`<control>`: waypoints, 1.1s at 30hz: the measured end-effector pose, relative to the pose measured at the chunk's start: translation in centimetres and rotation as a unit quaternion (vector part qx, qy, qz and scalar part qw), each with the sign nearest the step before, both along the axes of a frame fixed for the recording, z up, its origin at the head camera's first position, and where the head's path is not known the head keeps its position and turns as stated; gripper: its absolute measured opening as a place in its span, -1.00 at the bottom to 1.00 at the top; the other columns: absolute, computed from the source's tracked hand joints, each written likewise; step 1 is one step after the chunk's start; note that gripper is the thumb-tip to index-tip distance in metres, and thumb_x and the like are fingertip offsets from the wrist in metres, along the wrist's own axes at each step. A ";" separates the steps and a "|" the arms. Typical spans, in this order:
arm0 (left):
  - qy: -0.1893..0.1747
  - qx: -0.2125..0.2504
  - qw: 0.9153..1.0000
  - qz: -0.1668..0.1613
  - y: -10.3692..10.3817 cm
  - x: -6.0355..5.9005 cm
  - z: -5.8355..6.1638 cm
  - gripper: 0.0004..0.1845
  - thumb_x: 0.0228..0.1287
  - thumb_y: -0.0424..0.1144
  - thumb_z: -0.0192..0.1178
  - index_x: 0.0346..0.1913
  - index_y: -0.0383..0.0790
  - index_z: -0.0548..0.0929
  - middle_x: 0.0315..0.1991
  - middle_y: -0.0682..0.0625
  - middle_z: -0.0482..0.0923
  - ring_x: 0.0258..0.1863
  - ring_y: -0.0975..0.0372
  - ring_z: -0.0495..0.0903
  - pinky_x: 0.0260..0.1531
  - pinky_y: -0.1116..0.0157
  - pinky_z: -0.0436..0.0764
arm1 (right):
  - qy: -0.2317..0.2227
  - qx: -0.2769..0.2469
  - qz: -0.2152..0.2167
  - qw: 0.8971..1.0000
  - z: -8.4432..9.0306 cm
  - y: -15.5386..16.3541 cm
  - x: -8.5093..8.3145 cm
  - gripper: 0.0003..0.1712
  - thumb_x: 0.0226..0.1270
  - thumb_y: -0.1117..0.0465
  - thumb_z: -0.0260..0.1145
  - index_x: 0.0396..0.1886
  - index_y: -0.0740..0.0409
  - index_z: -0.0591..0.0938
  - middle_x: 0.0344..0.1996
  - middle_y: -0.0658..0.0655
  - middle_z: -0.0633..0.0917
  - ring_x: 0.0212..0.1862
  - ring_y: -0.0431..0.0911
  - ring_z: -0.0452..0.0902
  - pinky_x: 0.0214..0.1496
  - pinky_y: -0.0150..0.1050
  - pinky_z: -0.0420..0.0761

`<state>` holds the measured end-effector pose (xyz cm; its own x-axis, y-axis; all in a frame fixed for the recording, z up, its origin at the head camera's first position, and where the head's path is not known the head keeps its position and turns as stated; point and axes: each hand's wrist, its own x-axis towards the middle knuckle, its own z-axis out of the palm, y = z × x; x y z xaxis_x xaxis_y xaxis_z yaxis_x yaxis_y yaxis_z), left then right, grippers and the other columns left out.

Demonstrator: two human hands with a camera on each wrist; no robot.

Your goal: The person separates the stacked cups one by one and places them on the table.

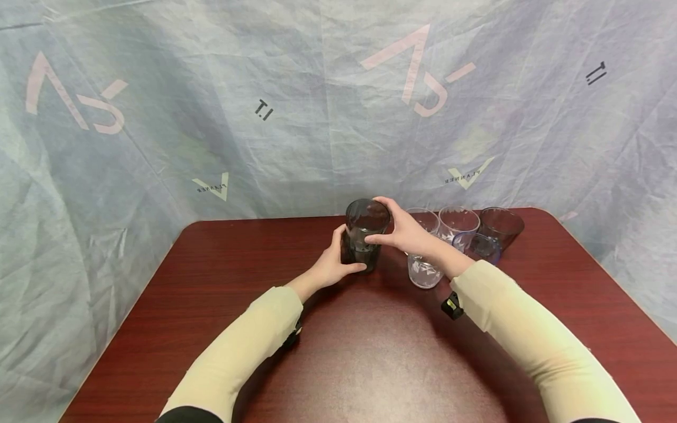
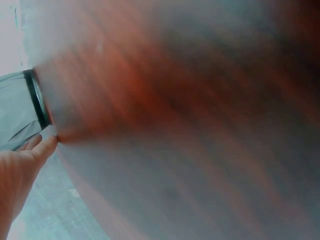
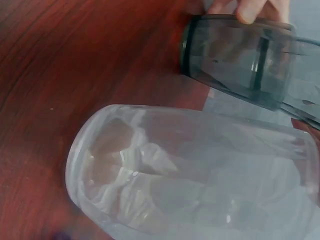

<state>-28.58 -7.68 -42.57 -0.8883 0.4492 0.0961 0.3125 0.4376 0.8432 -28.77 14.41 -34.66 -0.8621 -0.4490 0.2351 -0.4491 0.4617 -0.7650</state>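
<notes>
Both hands on a smoky dark tumbler [image 1: 365, 235], upright near the far-middle of the reddish wood-grain tabletop [image 1: 211, 282]. Left hand [image 1: 330, 265] wraps the lower half from the left w/ fingers curled round it, thumb across the front near the base. Right hand [image 1: 404, 230] takes the upper part from the right — thumb on the front just under the rim, fingers curled over the far rim. In the right wrist view the dark tumbler [image 3: 240, 60] shows fingertips [image 3: 247, 12] on its far side; looks like a 2nd tumbler nested inside, though can't be sure.

Just beside it to the right, a clear cut-pattern tumbler [image 1: 423, 267] stands under the right wrist, close but apart from the dark one. Behind that, 2 more clear tumblers [image 1: 457, 222] in a row, then a blue-tinted one [image 1: 478, 247] and a dark brownish one [image 1: 501, 226] at the far right — all bunched together.

Left wrist view mostly blur: tabletop, a tumbler rim, one fingertip [image 2: 47, 145].

Pale wrinkled sheet w/ printed logos [image 1: 211, 117] hangs behind the tabletop. Cream sleeves [image 1: 238, 346] on both arms.
</notes>
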 end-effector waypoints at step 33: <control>-0.005 0.016 1.000 0.002 0.1 0.1 -0.3 0.03 0.20 -0.20 0.40 0.49 0.12 -0.15 0.35 -0.21 0.23 0.30 -0.08 0.33 0.18 0.00 0.38 | 0.113 -0.235 -0.030 0.965 4.8 9.8 4.9 -0.12 0.07 0.71 0.28 0.37 0.17 0.26 0.20 0.12 0.49 0.21 -0.18 0.42 0.09 -0.42 0.46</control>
